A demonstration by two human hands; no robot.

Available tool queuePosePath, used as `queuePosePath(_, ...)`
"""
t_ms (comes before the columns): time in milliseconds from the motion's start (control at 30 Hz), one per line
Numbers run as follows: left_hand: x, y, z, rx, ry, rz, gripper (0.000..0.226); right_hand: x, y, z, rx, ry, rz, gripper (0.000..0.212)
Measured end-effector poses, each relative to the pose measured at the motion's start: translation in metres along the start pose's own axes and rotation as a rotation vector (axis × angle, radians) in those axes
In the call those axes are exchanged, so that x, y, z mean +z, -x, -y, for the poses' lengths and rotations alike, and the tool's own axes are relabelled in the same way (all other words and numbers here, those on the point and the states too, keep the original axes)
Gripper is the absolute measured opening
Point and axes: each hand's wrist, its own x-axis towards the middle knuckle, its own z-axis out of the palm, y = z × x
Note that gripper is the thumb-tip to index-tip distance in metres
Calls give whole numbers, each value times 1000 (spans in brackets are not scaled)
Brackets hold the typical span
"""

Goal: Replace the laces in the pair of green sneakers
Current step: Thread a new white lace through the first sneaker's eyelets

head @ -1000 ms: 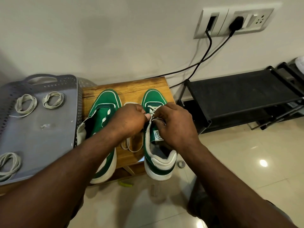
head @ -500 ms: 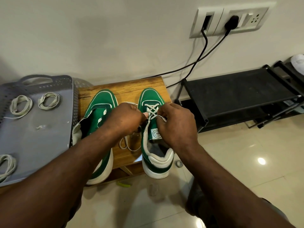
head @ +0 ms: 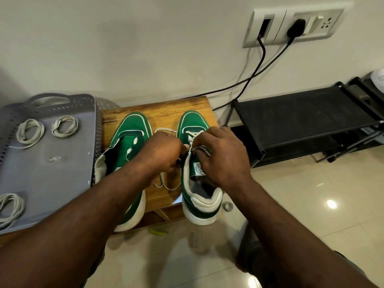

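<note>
The grey tray (head: 47, 183), holding spare lace coils (head: 64, 125), sits left of the wooden counter (head: 158, 107), where both green sneakers stand with their heels overhanging toward you. The left sneaker (head: 133, 129) shows only a bit of lacing. On the right sneaker (head: 193, 121), your left hand (head: 164, 150) and right hand (head: 222, 154) each pinch the white lace (head: 194, 135) above the tongue. If you pull unevenly, one end may run short. A hard tug could also tip the overhanging sneaker off the edge.
</note>
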Motion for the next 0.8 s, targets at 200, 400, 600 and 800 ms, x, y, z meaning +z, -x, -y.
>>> queuePosePath(200,5,7,-1,-22,-47,36,15,0,1,-4,-67,-52,-3,11)
queuePosePath(400,4,8,0,-67,20,37,16,-6,-1,-6,-77,-116,93,25)
queuePosePath(600,6,10,-2,-84,40,48,14,-2,-1,-5,-25,-140,132,20)
queuePosePath(800,0,14,-1,-99,179,16,23,-4,2,-6,-76,-102,46,19)
